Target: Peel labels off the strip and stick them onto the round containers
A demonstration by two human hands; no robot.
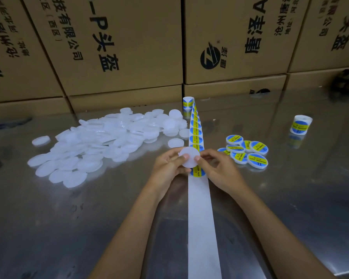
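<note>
Over a shiny metal table (89, 218) walled by cardboard boxes (119, 47), both hands' grips clamp one blank container (188, 157).

Unlabelled containers (93, 146) left of strip (199, 208), labelled containers (248, 151) right

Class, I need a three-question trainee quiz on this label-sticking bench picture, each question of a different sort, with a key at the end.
1. True or false: both hands, left hand and right hand, hold one plain container over the label strip.
2. The labelled containers lie on which side of the strip? A right B left C on the boxes
3. Fill in: the strip's near end, toward the person, is ___ of labels.

Key: 1 true; 2 A; 3 bare
</note>
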